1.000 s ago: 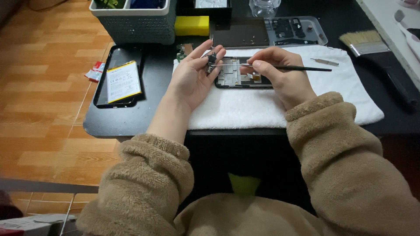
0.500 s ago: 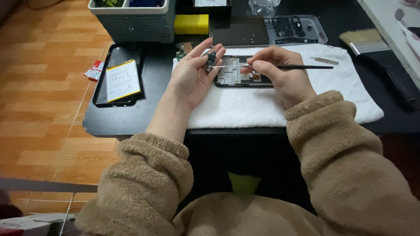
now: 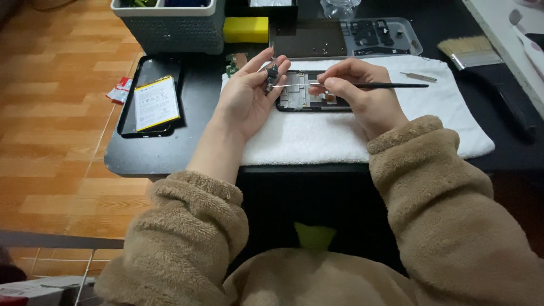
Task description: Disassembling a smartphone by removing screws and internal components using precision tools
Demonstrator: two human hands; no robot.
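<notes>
We pinch a small dark part in the fingers of our left hand, just left of the opened phone on the white towel. Our right hand grips thin tweezers, whose tip touches that part.

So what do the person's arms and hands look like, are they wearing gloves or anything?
No gloves. The left hand and right hand are bare, with no rings or watch showing. Both arms are in thick, fluffy tan-brown sleeves, like a fleece robe or jumper. The left sleeve is pushed up, so the forearm shows; the right sleeve reaches the wrist with a bulky rolled cuff.
</notes>
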